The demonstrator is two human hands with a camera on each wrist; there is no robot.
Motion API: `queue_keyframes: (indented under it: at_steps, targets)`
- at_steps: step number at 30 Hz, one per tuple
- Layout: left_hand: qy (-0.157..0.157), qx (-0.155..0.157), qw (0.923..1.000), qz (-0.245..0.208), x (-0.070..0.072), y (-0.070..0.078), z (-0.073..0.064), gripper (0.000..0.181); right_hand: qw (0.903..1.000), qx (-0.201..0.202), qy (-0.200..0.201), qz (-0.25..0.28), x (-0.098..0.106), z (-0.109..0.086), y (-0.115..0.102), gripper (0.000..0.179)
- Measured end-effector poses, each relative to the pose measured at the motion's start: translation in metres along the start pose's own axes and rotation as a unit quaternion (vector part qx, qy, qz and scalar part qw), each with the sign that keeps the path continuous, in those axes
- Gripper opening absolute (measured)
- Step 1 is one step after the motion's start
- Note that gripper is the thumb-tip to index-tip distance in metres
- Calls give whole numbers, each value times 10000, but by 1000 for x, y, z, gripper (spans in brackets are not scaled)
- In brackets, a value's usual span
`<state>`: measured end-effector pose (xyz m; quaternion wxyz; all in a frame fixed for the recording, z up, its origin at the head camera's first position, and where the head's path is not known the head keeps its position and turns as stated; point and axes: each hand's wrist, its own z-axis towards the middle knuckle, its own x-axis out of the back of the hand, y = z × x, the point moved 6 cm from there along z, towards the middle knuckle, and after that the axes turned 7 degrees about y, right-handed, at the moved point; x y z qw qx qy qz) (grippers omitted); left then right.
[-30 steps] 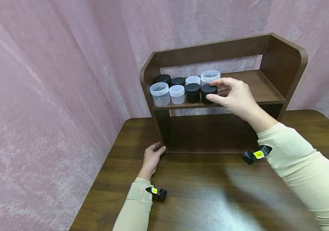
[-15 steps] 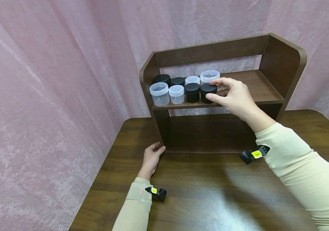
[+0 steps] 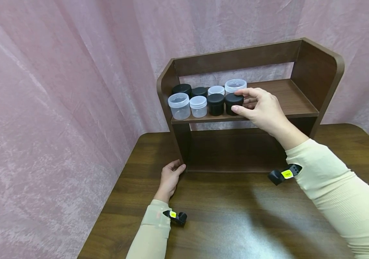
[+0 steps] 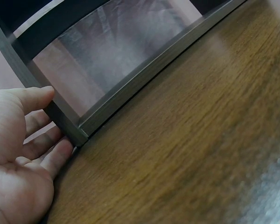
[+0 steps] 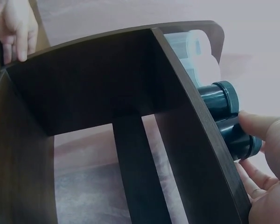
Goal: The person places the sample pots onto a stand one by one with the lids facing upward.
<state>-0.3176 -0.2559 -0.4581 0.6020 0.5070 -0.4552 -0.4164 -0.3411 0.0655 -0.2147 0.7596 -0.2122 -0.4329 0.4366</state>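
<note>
My right hand (image 3: 263, 109) holds the rightmost black-lidded jar (image 3: 234, 105) of the front row, thumb at its front and fingertips at its far side. That jar stands on the upper board of a brown wooden desktop shelf (image 3: 236, 66). To its left are another black jar (image 3: 216, 105), a small clear jar (image 3: 198, 107) and a larger clear jar (image 3: 180, 107). In the right wrist view, thumb and fingers span the black jar (image 5: 235, 137). My left hand (image 3: 169, 178) grips the shelf's lower left corner. Its thumb lies on the side panel (image 4: 63, 116), other fingers along the outer face.
Behind the front row stand a large clear jar (image 3: 236, 85), a small white-lidded jar (image 3: 216, 89) and two black jars, one a wide black jar (image 3: 182, 88). The shelf rests on a brown wooden table (image 3: 216, 216). A pink curtain (image 3: 74, 108) hangs behind.
</note>
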Motion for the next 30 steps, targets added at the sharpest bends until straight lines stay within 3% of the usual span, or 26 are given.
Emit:
queue_keyframes:
  at_steps: [5,12,17,25,30]
  targets:
    - [13,-10,10000,31,-3,1,-1,44,9994,287,192,55,6,-6,-2,53]
    - [-19,79,10000,12,-4,-24,18,46,9961,644,536,284,25,-32,2,51]
    - [107,113,9999,58,4,-29,21,49,9940,793,547,522,38,-56,5,51]
    - [39,96,9999,57,19,-21,23,49,9922,1114,408,375,55,-87,15,51]
    - [-94,-318,9973,651,33,0,23,42,9910,1158,471,-477,74,-111,31,51]
